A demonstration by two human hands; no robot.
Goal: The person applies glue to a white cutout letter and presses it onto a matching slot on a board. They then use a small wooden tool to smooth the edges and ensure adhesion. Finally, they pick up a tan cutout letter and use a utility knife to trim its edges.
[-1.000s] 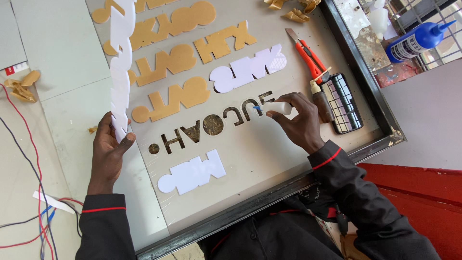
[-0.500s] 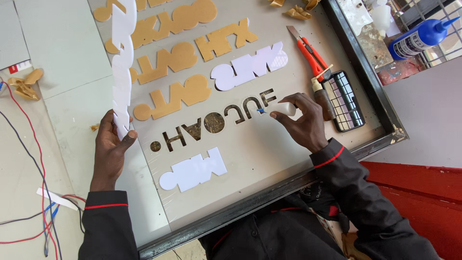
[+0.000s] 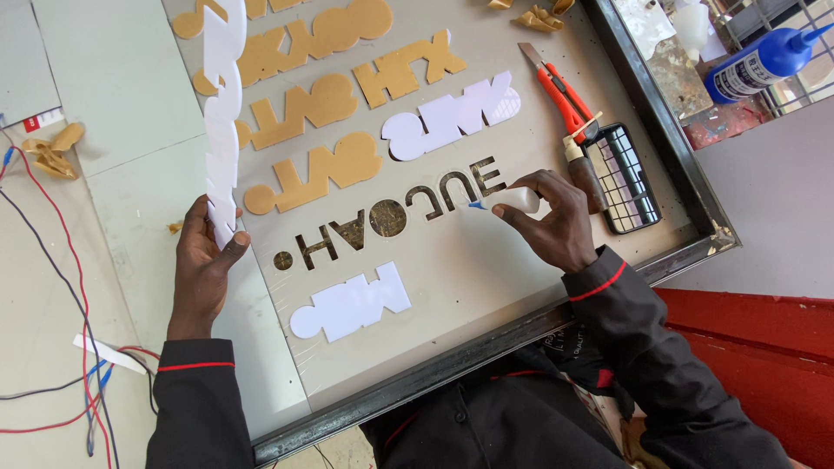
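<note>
Left hand (image 3: 204,265) pinches thin, flexible white strip (image 3: 223,104) at its near end; right hand (image 3: 556,221) squeezes light glue bottle (image 3: 512,201).

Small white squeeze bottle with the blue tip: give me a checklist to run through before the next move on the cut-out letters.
1. Right hand grips the small white squeeze bottle: ok.
2. Blue tip at the dark cut-out letters: ok; contact: cannot tell.
3. Left hand holds the long white wavy-edged plastic strip by its lower end: ok.
4. Red utility knife lies apart from both hands: ok.
5. Glue flowing: cannot tell.
</note>
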